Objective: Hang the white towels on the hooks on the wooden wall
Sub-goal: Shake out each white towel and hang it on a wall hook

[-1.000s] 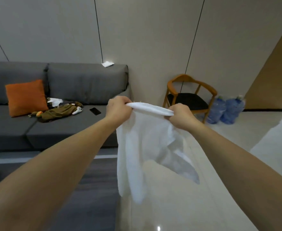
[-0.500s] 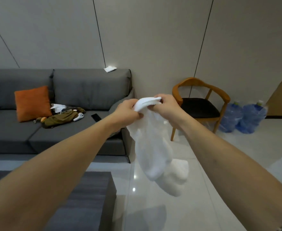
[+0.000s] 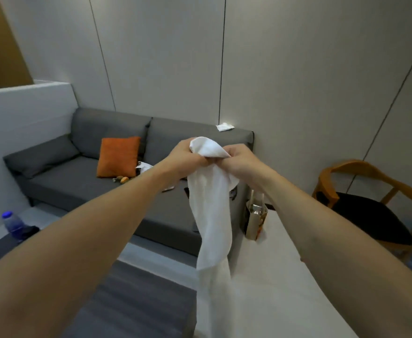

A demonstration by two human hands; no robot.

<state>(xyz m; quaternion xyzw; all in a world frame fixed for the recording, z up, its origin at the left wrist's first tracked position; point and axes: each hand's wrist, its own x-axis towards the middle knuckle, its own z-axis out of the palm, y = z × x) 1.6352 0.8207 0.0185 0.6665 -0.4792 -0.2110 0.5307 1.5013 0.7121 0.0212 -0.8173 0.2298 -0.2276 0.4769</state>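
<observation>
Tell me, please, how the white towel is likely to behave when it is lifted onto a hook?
Probably floppy: the white towel hangs limp below the left hand and right hand. It seems light, since it is held by its bunched top alone. It may well drape rather than slip.

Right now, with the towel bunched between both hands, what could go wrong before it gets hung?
1. The left hand and right hand grip only the top of the white towel; the long tail hangs low and might drag or snag on the sofa.
2. No hooks are in view, so hanging may need a turn while the towel swings.
</observation>
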